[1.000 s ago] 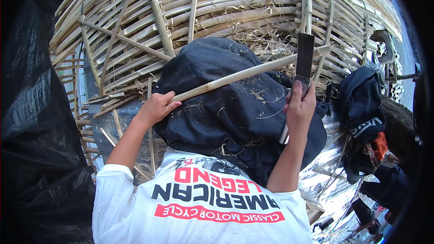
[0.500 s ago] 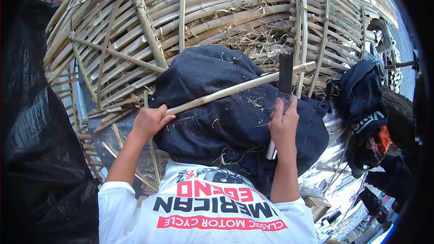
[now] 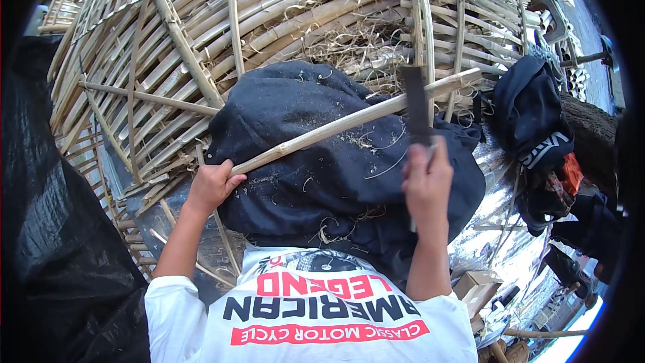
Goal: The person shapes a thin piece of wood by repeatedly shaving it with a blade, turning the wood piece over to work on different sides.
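Bamboo strip (image 3: 336,126) is held aslant above black cloth (image 3: 322,185), its near end at the left, its far end at the right, over the edge of the bamboo slats (image 3: 289,23). Hands are set well apart. The near end is clasped by the left hand (image 3: 215,187), thumb laid along the strip. A knife (image 3: 418,104) is gripped by the right hand (image 3: 428,185), fingers closed about the handle; the dark, broad blade is pointed away from the body and is seen crossing the strip near its far end. Blade and right hand are blurred; whether strip and blade are touching cannot be told. Pale shavings (image 3: 376,60) are heaped on the slats, and bits are scattered on the cloth. A white T-shirt (image 3: 322,346) with red and black print is worn. At far right, a dark fabric item (image 3: 527,101) is seen beside an orange item (image 3: 570,173); nearer, a cardboard box (image 3: 477,289) is noted. The left side is filled by black sheeting (image 3: 60,228).
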`<action>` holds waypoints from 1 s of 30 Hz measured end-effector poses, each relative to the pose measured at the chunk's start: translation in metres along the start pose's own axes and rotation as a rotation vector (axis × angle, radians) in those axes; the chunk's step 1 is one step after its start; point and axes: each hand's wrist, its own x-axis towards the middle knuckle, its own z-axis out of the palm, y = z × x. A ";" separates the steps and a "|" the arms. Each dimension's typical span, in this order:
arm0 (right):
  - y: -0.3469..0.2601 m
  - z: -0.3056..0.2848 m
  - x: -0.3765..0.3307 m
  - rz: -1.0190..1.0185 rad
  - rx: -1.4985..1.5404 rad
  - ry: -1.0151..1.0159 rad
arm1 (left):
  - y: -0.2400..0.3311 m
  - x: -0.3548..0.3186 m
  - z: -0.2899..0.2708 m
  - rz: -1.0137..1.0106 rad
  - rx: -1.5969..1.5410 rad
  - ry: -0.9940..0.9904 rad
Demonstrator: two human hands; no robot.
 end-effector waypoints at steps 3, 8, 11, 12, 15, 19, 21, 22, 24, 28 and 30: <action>0.002 0.019 0.009 0.064 -0.071 0.092 | 0.007 -0.001 0.004 0.004 0.011 0.033; 0.027 0.038 -0.004 0.059 -0.030 -0.061 | 0.012 0.000 -0.012 -0.079 0.016 -0.055; 0.006 0.001 0.011 0.028 -0.036 -0.081 | 0.013 0.003 -0.011 -0.062 -0.005 -0.072; 0.001 0.002 0.016 0.030 -0.016 -0.005 | 0.011 0.001 -0.010 -0.065 -0.018 -0.058; -0.005 0.026 0.019 0.200 0.047 0.072 | 0.012 0.000 -0.006 -0.064 -0.061 -0.025; 0.026 0.062 -0.009 0.089 0.039 -0.198 | 0.026 -0.002 -0.020 -0.144 0.070 -0.068; 0.006 0.054 -0.009 0.037 -0.097 -0.272 | 0.025 -0.001 -0.014 -0.101 -0.001 -0.035; 0.004 0.049 -0.003 -0.038 -0.103 -0.219 | 0.027 0.003 -0.012 -0.100 -0.049 -0.030; -0.001 0.036 0.014 0.011 -0.035 -0.074 | 0.021 -0.006 -0.008 -0.124 -0.047 -0.029; 0.019 0.058 0.018 -0.005 0.140 0.067 | 0.026 -0.004 -0.008 -0.139 -0.033 -0.015; 0.021 0.071 0.007 0.078 0.318 0.063 | 0.025 -0.002 -0.014 -0.129 0.000 -0.011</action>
